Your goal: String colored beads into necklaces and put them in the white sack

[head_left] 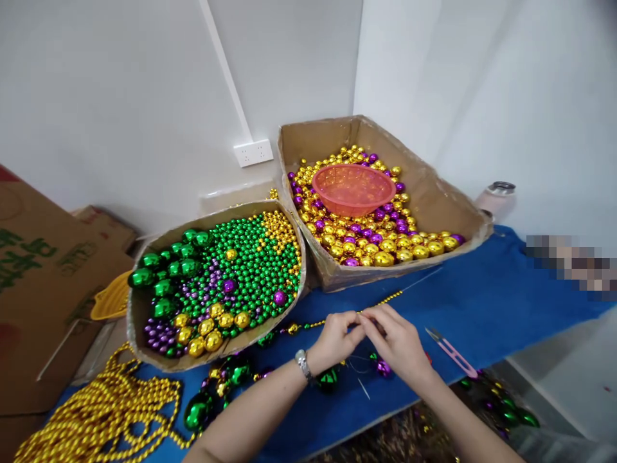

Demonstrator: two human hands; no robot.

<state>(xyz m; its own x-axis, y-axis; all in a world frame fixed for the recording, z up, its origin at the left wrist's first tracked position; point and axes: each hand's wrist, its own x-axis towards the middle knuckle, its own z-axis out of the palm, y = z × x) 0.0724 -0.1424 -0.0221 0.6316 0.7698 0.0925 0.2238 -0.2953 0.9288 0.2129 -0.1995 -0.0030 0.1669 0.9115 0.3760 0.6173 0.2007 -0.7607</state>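
The left hand (333,341) and right hand (401,344) meet fingertip to fingertip, both pinched on the gold bead strand (391,298). What sits between the fingertips is too small to tell. For this step, it seems best to hold the pinch close to the last bead and keep the strand taut and low over the blue tabletop (482,302). From the pinch, near the tabletop's front edge, the strand runs left towards the green bead box (137,318) and right towards the gold bead box (434,193). Pink thread snips (450,352) lie just beside the right hand.
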